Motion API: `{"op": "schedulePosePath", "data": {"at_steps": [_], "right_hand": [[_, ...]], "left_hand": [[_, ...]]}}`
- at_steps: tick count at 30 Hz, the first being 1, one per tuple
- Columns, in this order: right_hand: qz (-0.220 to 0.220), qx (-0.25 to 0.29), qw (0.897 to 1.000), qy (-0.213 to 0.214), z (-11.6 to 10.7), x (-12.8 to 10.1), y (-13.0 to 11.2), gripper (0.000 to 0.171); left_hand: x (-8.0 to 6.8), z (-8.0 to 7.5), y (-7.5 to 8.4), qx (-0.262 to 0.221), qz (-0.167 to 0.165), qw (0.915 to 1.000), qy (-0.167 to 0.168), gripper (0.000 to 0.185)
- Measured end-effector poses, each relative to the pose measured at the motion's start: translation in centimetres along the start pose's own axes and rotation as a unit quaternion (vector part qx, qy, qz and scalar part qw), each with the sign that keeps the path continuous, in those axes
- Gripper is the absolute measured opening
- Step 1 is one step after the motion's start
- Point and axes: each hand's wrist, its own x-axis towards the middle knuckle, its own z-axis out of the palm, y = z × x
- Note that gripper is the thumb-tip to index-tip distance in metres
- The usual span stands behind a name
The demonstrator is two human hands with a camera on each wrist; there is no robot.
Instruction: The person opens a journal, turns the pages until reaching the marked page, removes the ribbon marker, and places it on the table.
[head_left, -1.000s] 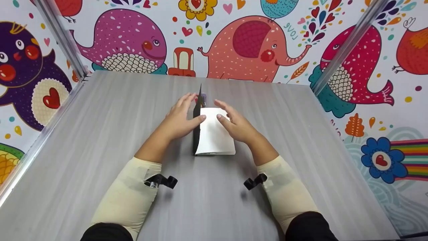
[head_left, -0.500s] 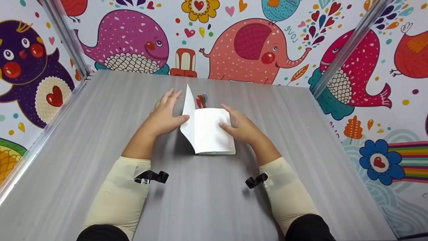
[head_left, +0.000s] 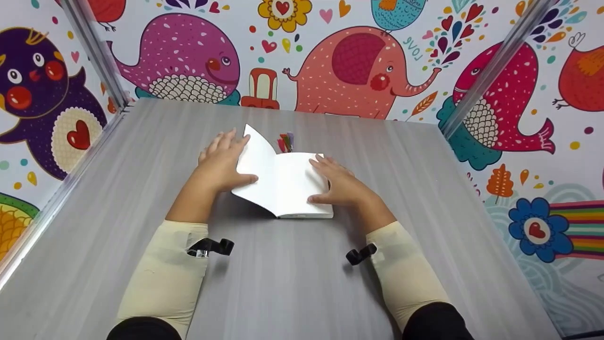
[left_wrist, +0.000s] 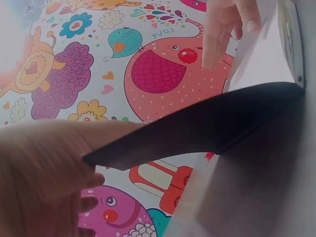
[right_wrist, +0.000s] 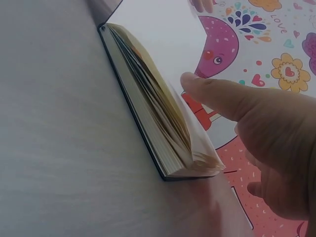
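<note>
A small notebook [head_left: 295, 186] with white pages and a dark cover lies in the middle of the grey table [head_left: 141, 189]. Its front cover [head_left: 255, 172] is swung open to the left and stands tilted above the table. My left hand [head_left: 221, 160] lies behind that cover with straight fingers, its thumb on the cover's inner face. My right hand [head_left: 336, 182] rests flat on the right-hand page. The right wrist view shows the page block [right_wrist: 158, 118] from the side and my right hand's fingers [right_wrist: 217, 96] over it. The cover's dark underside [left_wrist: 207, 126] fills the left wrist view.
Coloured page tabs [head_left: 284, 141] stick out past the notebook's far edge. Walls with cartoon animals [head_left: 349, 66] close the table at the back and sides, with metal posts [head_left: 94, 56] at the corners. Bare grey tabletop lies all around the notebook.
The front cover has swung from upright to leaning open to the left, with my left hand moving left behind it. My right hand has settled flat on the page.
</note>
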Motion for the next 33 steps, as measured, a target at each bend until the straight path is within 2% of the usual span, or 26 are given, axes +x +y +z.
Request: {"op": "schedulePosePath", "data": {"at_steps": [10,21,33], "right_hand": [[-0.01,-0.043,0.998,-0.038,0.3,0.1,0.3,0.115],[-0.018,-0.052,0.994,-0.094,0.7,-0.1,0.0,0.109],[-0.009,-0.064,0.992,-0.11,1.2,-0.2,-0.4,0.112]], "left_hand": [[-0.1,1.2,-1.6,0.033,0.011,0.9993,-0.014,0.108],[0.9,4.4,-2.6,0.047,0.006,0.996,-0.076,0.089],[1.6,6.2,-3.7,0.053,-0.003,0.9888,-0.139,0.094]]}}
